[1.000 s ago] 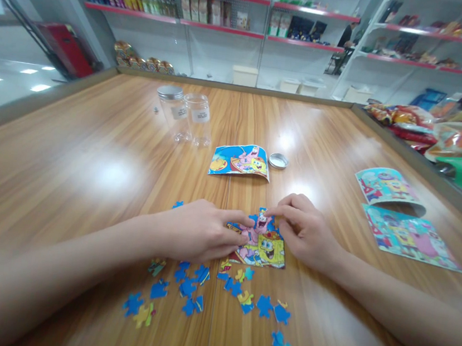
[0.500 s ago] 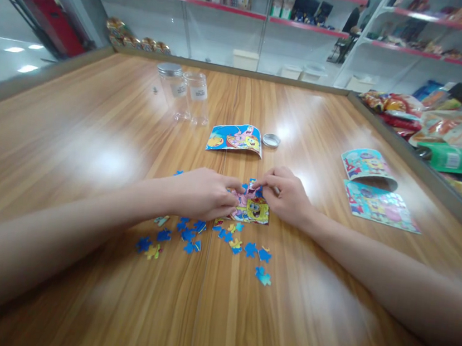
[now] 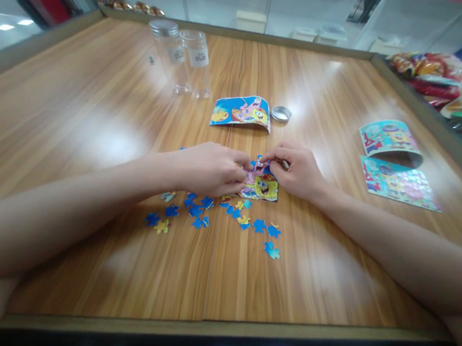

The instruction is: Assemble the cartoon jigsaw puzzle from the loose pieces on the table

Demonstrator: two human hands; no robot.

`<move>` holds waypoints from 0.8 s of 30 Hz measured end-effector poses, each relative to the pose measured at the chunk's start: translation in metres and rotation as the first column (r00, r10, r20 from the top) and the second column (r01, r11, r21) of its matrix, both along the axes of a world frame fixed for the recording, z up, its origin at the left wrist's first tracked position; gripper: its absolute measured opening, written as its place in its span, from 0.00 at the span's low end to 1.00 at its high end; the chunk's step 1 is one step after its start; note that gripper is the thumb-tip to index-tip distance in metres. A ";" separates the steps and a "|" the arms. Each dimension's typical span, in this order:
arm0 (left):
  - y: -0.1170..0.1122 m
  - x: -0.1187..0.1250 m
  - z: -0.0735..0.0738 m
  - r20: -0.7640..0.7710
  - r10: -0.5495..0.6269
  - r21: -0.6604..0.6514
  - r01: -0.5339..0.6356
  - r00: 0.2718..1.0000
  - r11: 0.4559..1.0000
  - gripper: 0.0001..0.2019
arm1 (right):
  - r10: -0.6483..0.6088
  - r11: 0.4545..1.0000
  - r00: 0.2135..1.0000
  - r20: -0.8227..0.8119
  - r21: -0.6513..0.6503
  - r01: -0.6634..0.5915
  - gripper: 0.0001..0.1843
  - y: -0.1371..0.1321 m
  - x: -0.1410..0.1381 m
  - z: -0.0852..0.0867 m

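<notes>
A partly joined jigsaw puzzle (image 3: 266, 188) with a yellow cartoon face lies flat on the table between my two hands. My left hand (image 3: 216, 170) covers its left side, with bent fingers holding it against the wood. At the upper right edge, my right hand (image 3: 296, 169) is closed, thumb and forefinger on a small puzzle piece (image 3: 260, 164) with pink and blue on it. The fingers partly hide that piece. Loose blue puzzle pieces (image 3: 195, 210) lie scattered nearer to me, and a few yellow pieces (image 3: 161, 226) are among them.
Beyond my hands are a curved picture card (image 3: 242, 112) and a metal lid (image 3: 281, 113). Two clear jars stand farther back, one lidded (image 3: 164, 29) and one uncovered (image 3: 195, 51). Two more cards (image 3: 400, 182) lie right. Packaged snacks (image 3: 437, 75) sit past the right edge.
The view has tipped downward, so the table's front edge and a lit screen below it now show. Both hands stay at the puzzle with little visible movement.
</notes>
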State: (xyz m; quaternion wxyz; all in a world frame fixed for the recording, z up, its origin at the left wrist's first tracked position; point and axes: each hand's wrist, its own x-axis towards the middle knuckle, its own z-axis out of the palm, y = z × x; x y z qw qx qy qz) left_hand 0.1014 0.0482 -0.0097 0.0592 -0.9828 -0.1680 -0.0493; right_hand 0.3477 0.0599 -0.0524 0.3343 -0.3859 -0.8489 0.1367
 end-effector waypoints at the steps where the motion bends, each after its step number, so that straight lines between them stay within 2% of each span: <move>1: 0.000 0.000 0.000 -0.004 -0.010 -0.004 0.010 1.000 1.000 0.13 | -0.001 1.000 1.000 -0.002 -0.001 0.001 0.14 0.000 0.000 0.000; 10: 0.002 -0.001 0.000 0.015 -0.015 -0.029 0.016 1.000 0.999 0.14 | -0.005 1.000 1.000 -0.014 0.004 0.005 0.12 0.000 -0.003 0.002; 24: 0.001 0.001 -0.001 0.017 0.058 -0.096 -0.056 0.998 0.994 0.14 | -0.014 1.000 0.999 -0.035 0.001 0.014 0.12 0.004 -0.005 0.000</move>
